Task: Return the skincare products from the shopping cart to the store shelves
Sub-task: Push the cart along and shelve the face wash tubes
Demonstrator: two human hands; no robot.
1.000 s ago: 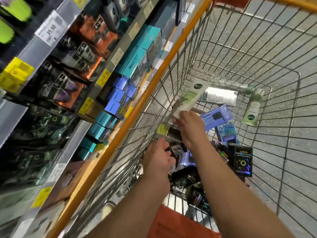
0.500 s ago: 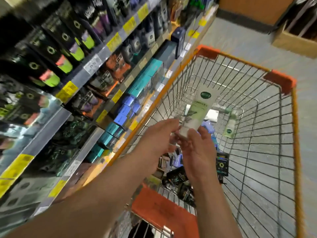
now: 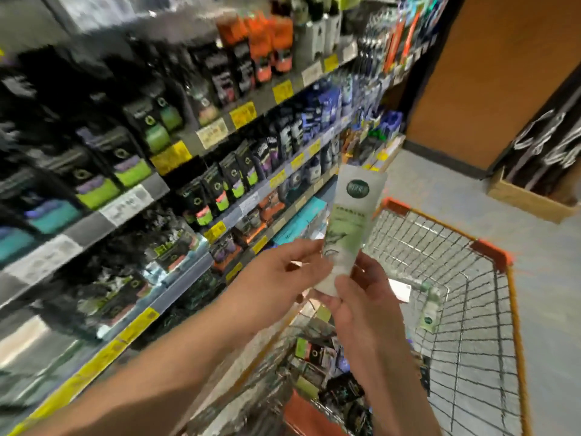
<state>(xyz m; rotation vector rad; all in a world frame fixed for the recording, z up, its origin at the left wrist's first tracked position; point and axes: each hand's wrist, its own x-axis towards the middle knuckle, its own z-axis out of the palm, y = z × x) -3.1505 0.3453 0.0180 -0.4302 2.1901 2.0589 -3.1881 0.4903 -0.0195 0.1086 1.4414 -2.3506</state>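
A white and pale green skincare tube [image 3: 349,225] with a dark green round logo stands upright in front of me, above the cart. My right hand [image 3: 361,297] grips its lower end. My left hand [image 3: 283,275] holds the same lower part from the left, fingers around it. The wire shopping cart [image 3: 490,253] with an orange rim lies below and to the right. Inside it are another green and white tube [image 3: 429,313] and several dark boxed products [image 3: 317,357]. The store shelves [image 3: 220,133] fill the left side.
The shelves carry rows of black, green, orange, blue and teal packages, with yellow and white price tags [image 3: 242,114] along their edges. An orange wall [image 3: 490,73] stands at the back right. A cardboard box [image 3: 531,199] sits on the grey floor beside it.
My right hand lifted the tube out of the cart to chest height. My left hand came up and took hold of it too. The view swung up from the cart toward the shelves.
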